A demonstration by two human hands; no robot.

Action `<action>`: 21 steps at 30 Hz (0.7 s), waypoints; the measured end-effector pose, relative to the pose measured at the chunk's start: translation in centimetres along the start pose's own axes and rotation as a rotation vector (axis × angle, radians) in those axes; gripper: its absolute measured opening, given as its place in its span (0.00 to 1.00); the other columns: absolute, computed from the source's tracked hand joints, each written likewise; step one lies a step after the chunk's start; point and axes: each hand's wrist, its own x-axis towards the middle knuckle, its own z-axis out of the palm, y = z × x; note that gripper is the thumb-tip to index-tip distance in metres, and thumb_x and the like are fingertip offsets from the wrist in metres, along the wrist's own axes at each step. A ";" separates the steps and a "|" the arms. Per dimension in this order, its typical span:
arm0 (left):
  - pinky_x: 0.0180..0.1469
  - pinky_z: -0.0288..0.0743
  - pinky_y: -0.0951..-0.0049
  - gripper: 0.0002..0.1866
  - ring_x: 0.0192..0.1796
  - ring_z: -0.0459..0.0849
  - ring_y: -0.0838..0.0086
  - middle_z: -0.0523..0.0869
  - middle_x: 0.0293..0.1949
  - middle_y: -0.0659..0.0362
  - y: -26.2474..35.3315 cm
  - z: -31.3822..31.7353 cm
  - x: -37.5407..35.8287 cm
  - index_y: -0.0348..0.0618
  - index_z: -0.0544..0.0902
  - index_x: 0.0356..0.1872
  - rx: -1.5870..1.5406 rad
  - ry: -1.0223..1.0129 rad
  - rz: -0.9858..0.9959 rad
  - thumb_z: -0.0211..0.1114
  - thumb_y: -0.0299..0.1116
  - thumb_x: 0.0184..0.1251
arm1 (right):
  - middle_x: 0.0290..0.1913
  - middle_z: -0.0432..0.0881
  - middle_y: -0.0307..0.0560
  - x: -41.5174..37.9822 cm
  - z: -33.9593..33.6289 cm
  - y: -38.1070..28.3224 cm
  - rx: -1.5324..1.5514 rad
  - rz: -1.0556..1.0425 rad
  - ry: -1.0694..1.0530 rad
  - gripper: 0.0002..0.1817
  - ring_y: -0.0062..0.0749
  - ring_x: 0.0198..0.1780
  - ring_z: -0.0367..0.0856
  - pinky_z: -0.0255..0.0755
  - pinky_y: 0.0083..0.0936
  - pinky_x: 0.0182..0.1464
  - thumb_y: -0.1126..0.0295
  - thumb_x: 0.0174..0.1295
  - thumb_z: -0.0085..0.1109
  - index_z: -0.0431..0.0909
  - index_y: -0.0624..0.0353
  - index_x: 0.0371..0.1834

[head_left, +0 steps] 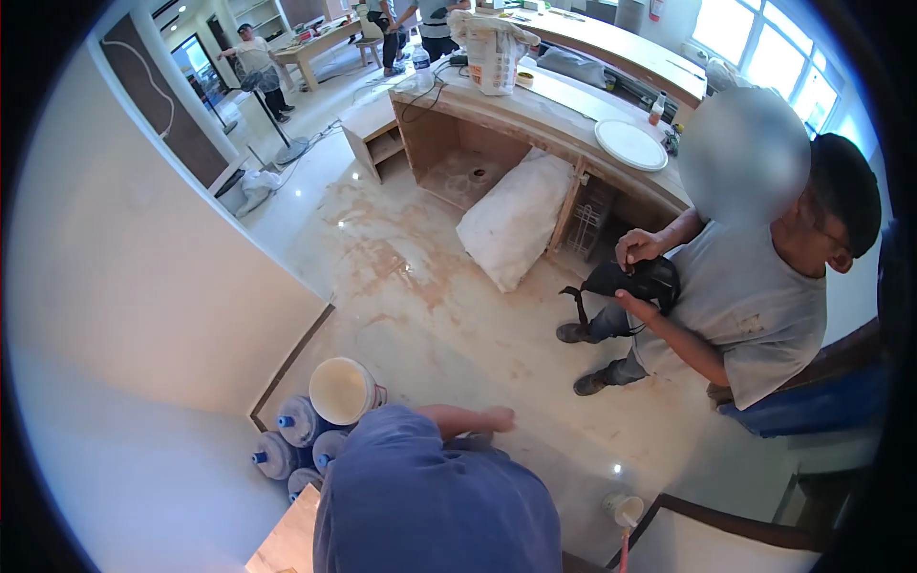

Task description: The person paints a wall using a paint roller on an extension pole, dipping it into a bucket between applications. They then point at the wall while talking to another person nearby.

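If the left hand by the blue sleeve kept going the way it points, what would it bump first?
The left hand points right across the dusty pale stone floor. Nothing lies close ahead; the first thing in line is probably the crouching grey-shirted person's dark shoe, though depth is unclear.

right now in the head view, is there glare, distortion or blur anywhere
Head view: strong fisheye bend, with a dark round vignette at the corners; the windows are blown out white; small glare spots shine on the glossy floor; the wall at left looks soft and washed out.
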 end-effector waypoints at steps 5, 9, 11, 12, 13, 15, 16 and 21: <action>0.57 0.76 0.51 0.19 0.52 0.84 0.45 0.85 0.47 0.40 -13.2 -5.7 -6.4 0.35 0.85 0.44 -0.003 0.281 -0.574 0.58 0.38 0.58 | 0.23 0.72 0.40 1.1 1.3 -0.8 -0.153 -0.125 0.090 0.11 0.27 0.25 0.74 0.66 0.25 0.27 0.65 0.71 0.52 0.76 0.57 0.31; 0.57 0.76 0.52 0.17 0.52 0.83 0.47 0.85 0.46 0.40 -17.9 -7.2 -9.3 0.38 0.87 0.37 0.168 0.120 -0.511 0.56 0.41 0.63 | 0.20 0.70 0.39 0.5 -0.1 1.0 -0.346 -0.336 0.213 0.13 0.27 0.23 0.73 0.64 0.27 0.24 0.64 0.72 0.53 0.76 0.56 0.28; 0.56 0.75 0.50 0.20 0.50 0.82 0.43 0.85 0.45 0.40 -22.6 -4.6 -7.7 0.36 0.85 0.39 0.219 0.166 -0.269 0.56 0.45 0.63 | 0.18 0.69 0.39 -1.2 -0.4 -0.8 -0.357 -0.322 0.255 0.15 0.27 0.22 0.72 0.63 0.28 0.23 0.64 0.72 0.53 0.76 0.55 0.26; 0.46 0.79 0.51 0.18 0.43 0.86 0.48 0.87 0.42 0.44 -20.6 -6.0 -7.9 0.38 0.84 0.42 -0.007 0.022 -0.465 0.58 0.43 0.64 | 0.19 0.68 0.39 -1.7 -0.1 -3.8 -0.290 -0.242 0.254 0.15 0.25 0.22 0.71 0.63 0.26 0.24 0.64 0.71 0.55 0.74 0.56 0.24; 0.39 0.79 0.56 0.17 0.40 0.86 0.54 0.87 0.42 0.47 -18.0 -6.3 -8.4 0.39 0.83 0.46 -0.220 0.022 -0.522 0.58 0.42 0.66 | 0.20 0.68 0.39 -2.1 0.1 -6.7 -0.223 -0.162 0.257 0.15 0.23 0.23 0.69 0.62 0.24 0.26 0.65 0.69 0.58 0.73 0.57 0.23; 0.31 0.77 0.64 0.18 0.36 0.86 0.63 0.86 0.41 0.51 -13.8 -5.9 -8.0 0.40 0.81 0.52 -0.419 -0.023 -0.558 0.58 0.40 0.68 | 0.21 0.72 0.36 -2.8 -0.9 -6.8 -0.164 -0.062 0.271 0.12 0.18 0.25 0.70 0.63 0.22 0.28 0.66 0.66 0.61 0.76 0.59 0.25; 0.29 0.76 0.68 0.18 0.35 0.86 0.66 0.86 0.41 0.52 -11.7 -5.7 -7.8 0.41 0.79 0.55 -0.420 -0.052 -0.516 0.59 0.39 0.69 | 0.22 0.75 0.34 -3.3 -1.6 -6.8 -0.250 -0.089 0.281 0.10 0.16 0.26 0.72 0.64 0.20 0.28 0.67 0.66 0.60 0.78 0.60 0.28; 0.29 0.75 0.72 0.25 0.34 0.85 0.70 0.85 0.42 0.54 -7.2 -4.3 -3.5 0.38 0.73 0.64 -0.429 -0.182 -0.338 0.62 0.38 0.69 | 0.22 0.79 0.44 -4.7 -2.7 -5.8 -0.106 0.053 0.369 0.07 0.27 0.24 0.77 0.69 0.26 0.30 0.69 0.63 0.62 0.80 0.61 0.30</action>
